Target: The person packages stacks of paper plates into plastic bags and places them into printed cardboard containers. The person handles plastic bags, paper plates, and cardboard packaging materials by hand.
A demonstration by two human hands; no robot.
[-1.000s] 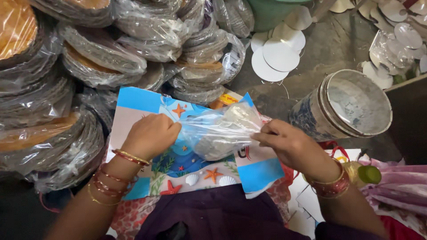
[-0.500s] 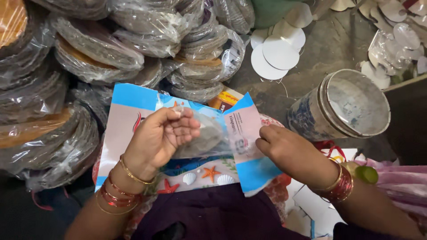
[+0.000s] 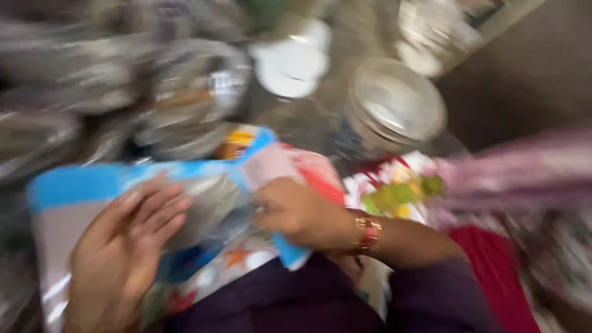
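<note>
Blurred cluttered table (image 3: pixel 308 132), both hands (image 3: pixel 123 246) (image 3: pixel 296 213) on clear plastic packet (image 3: pixel 209 203), blue-edged board (image 3: pixel 74 191)

Stacked wrapped plates (image 3: pixel 185 98) and jar (image 3: pixel 394 111) block ahead.

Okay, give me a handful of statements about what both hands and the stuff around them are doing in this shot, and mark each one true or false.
1. The left hand lies open with its fingers on a clear plastic bag. True.
2. The right hand is lifting the round tin. False: the tin stands apart, beyond the hand, which is at the bag's edge.
3. A gold and red bangle sits on the right wrist. True.
4. The bag lies on a plain black tray. False: under it is a colourful printed sheet with a blue border.
5. White paper discs lie past the tin's left side. True, though the picture is blurred.
</note>
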